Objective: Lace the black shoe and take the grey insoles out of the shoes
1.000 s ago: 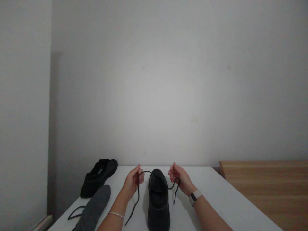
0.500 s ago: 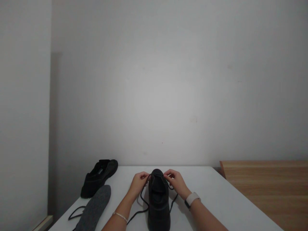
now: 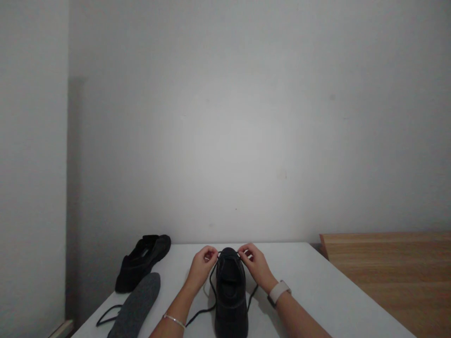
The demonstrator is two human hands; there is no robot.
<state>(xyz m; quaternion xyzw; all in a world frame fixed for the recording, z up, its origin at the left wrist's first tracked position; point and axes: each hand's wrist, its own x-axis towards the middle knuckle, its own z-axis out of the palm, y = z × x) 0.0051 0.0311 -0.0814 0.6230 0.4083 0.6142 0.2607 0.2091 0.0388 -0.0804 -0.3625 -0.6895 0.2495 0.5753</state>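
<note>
Both of your hands have drawn in from either side of the shoe to its far tip since a second ago, and the lace that was stretched wide between them now hangs slack.

Nearest you, the black shoe (image 3: pixel 230 295) stands on the white worktop (image 3: pixel 317 291) between your forearms, its toe pointing away. The shoelace (image 3: pixel 211 288) trails down both flanks, its loose tails lying on the worktop just beside the sole.

Your left hand (image 3: pixel 202 268) is closed in a pinch on the lace at the left of the toe end; your right hand (image 3: pixel 254 265), with a pale watch band at the wrist, pinches it at the right of the toe end. Only that farthest crossing looks threaded, so the lacing seems barely begun, with the remaining eyelets and the tying left.

Well off to the left of your left hand lie a grey insole (image 3: pixel 136 307) and, touching its near edge, a second black lace (image 3: pixel 107 314). Farther out on that side rests the other black shoe (image 3: pixel 141 263). Beyond your right hand a wooden surface (image 3: pixel 387 272) adjoins the worktop.
</note>
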